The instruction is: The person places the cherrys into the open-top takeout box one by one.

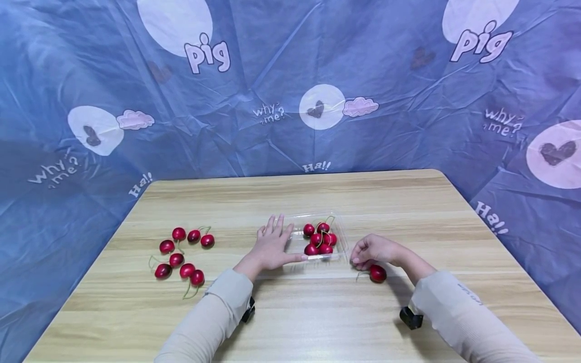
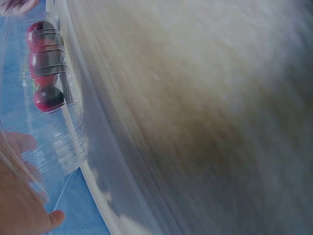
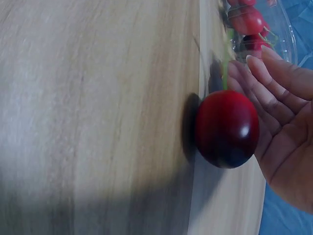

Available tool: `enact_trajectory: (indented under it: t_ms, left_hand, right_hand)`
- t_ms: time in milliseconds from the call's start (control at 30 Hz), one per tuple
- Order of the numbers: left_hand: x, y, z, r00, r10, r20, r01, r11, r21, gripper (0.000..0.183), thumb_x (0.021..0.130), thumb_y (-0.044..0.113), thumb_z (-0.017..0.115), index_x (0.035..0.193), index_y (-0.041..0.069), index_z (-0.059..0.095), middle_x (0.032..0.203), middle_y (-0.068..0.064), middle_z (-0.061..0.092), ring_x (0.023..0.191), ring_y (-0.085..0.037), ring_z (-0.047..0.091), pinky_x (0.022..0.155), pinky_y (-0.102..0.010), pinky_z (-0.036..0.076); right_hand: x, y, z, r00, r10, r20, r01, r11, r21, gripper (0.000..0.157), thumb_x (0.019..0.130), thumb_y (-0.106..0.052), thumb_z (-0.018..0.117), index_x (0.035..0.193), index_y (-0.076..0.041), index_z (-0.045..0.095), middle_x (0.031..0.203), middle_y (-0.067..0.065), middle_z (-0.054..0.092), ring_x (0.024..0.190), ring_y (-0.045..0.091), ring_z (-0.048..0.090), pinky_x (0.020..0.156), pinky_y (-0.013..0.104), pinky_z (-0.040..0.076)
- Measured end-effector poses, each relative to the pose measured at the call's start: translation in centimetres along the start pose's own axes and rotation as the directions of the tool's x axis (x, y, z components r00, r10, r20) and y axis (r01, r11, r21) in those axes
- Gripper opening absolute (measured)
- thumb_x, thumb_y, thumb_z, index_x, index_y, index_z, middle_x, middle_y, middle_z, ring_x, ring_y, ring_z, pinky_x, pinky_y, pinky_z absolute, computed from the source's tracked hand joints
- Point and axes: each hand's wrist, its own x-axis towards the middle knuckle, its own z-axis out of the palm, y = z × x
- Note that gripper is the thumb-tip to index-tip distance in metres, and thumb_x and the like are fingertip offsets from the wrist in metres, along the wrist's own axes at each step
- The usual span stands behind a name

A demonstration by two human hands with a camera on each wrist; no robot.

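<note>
the right hand (image 1: 375, 249) bends its fingers beside a lone cherry (image 1: 378, 273) on the table (image 1: 317, 322); whether they pinch its stem (image 3: 225, 73) cannot be told; the left hand (image 1: 271, 249), fingers spread, touches a clear box (image 1: 297, 244) holding several cherries (image 1: 316, 239); loose cherries (image 1: 176, 260) lie off to the left.

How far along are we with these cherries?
Apparently done: several cherries sit in the clear container. In hand: the left hand spreads at the container's left end; the right hand is beside a single cherry, though whether it grips the stem is unclear. Likely left: that cherry and the eight loose cherries on the table's left side.
</note>
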Motion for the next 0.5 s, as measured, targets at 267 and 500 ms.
enact_trajectory:
  t_ms: [267, 500]
  left_hand:
    - [-0.01, 0.03, -0.15, 1.0, -0.006, -0.006, 0.006, 1.0, -0.011, 0.097, 0.067, 0.077, 0.035, 0.138, 0.012, 0.02, 0.142, -0.014, -0.004, 0.127, -0.033, -0.008, 0.098, -0.053, 0.005]
    - [0.01, 0.0, -0.02, 1.0, -0.006, -0.006, 0.006, 1.0, -0.003, 0.097, 0.066, 0.077, 0.034, 0.138, 0.013, 0.019, 0.142, -0.014, -0.003, 0.128, -0.033, -0.006, 0.098, -0.053, 0.006]
  right_hand:
    - [-0.52, 0.52, -0.61, 1.0, -0.007, -0.018, 0.006, 0.999, -0.048, 0.014, 0.077, 0.001, 0.056, 0.083, 0.014, 0.056, 0.072, 0.01, 0.061, 0.064, 0.018, 0.058, 0.061, 0.031, 0.049]
    - [-0.63, 0.8, -0.74, 1.0, -0.005, -0.02, 0.004, 0.998, -0.059, 0.014, 0.073, 0.003, 0.059, 0.082, 0.014, 0.058, 0.071, 0.01, 0.062, 0.062, 0.013, 0.057, 0.059, 0.027, 0.049]
